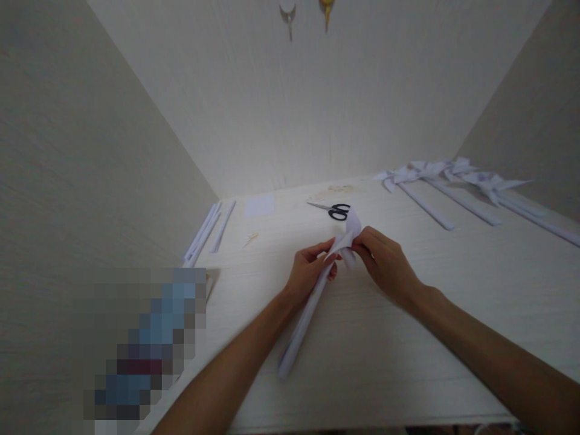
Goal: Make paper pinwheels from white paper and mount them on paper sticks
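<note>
Over the middle of a pale wooden table (453, 302), both hands meet on a white paper piece. My left hand (308, 272) pinches the top of a long rolled paper stick (301, 326) that slants down towards me. My right hand (385, 263) grips the folded white paper petals (351, 232) at the stick's upper end. Fingers of both hands are closed on the paper.
Black-handled scissors (334, 211) lie just behind the hands. Several finished paper pinwheels on sticks (435, 181) lie at the back right. Spare paper sticks (208, 232) and a white sheet (259, 205) lie at the back left. A blurred patch (145, 350) covers the near left.
</note>
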`<state>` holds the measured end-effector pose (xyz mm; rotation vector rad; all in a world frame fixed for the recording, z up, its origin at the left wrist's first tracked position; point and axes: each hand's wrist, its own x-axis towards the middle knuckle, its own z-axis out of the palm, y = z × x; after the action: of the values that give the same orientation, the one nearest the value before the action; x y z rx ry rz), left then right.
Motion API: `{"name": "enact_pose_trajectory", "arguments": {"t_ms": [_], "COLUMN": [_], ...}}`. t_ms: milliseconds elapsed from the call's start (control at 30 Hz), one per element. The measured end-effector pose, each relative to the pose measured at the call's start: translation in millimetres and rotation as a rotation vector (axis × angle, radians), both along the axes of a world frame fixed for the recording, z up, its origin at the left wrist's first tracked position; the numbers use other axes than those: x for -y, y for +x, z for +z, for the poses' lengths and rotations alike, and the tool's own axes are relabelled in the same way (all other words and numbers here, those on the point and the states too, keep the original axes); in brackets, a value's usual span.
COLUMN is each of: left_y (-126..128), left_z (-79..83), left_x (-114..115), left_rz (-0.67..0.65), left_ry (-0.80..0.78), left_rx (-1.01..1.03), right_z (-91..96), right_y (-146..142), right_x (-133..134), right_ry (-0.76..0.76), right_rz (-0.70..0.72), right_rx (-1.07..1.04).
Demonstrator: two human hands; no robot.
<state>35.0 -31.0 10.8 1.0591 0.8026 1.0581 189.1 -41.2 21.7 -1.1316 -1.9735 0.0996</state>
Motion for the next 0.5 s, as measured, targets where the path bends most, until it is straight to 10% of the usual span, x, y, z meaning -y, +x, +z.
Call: {"name": "enact_pose_trajectory", "arguments": {"t_ms": [500], "left_y": [2.1], "left_z": [2.0], "left_x": [-2.1], "left_rz": [0.068], "left_ry": [0.001], "left_rx": [-0.007], "right_z": [0.4], "right_y": [-0.2], "right_x": [-2.7], "right_ry": [0.041], "right_rz": [-0.039], "right_rx": [0.04]}}
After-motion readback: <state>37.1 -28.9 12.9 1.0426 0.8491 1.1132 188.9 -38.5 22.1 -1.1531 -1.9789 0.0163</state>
